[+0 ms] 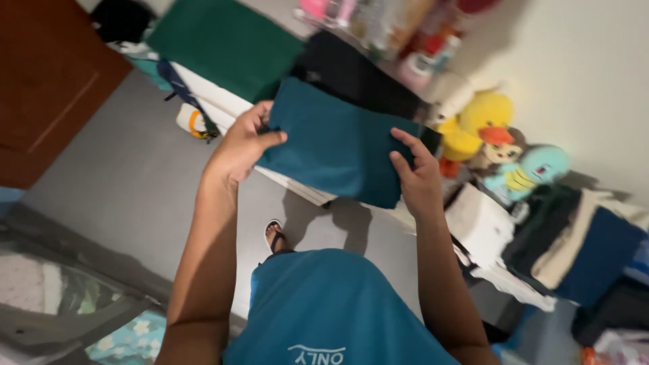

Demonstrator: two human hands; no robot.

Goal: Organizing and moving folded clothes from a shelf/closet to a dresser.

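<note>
Matt teal cloth [338, 145]; glossy brown wooden door [47, 74]; plush toys [500, 145].

Two hands [245, 145], one teal cloth [334, 145], two plush toys [481, 128]

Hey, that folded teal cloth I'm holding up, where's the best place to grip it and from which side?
Grip the folded teal cloth at its two short ends, coming in from either side, as the left hand and right hand do now. It is a flat, wide rectangle held in the air, so pinching both ends, thumbs on top, probably keeps the folds from sagging open.
</note>
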